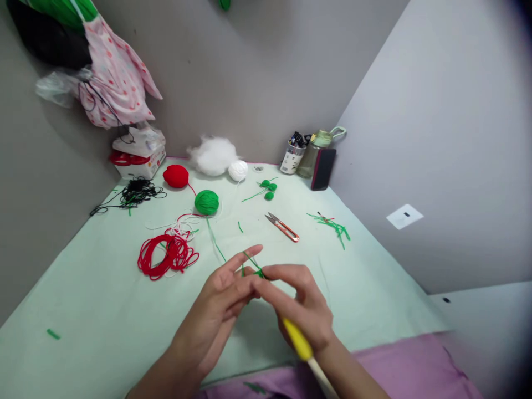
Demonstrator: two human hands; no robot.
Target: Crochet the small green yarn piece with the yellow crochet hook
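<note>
My left hand (216, 310) pinches a small piece of green crochet work (258, 272) between thumb and fingers, with its index finger stretched out and green yarn (216, 244) running over it. That yarn leads back to a green yarn ball (206, 201). My right hand (305, 307) is closed on a crochet hook with a yellow handle (297, 339), and the hook's tip meets the green work between the two hands. Both hands hover above the pale green tablecloth (83, 310).
Red thread snips (282, 227) lie just beyond the hands. A loose red yarn tangle (166, 255), red ball (176, 176), white ball (238, 170), stuffing (213, 155), black yarn (137, 193), green scraps (332, 225), small green pieces (268, 189), a tissue box (139, 158), a cup (292, 155) and a bottle (318, 152) stand around.
</note>
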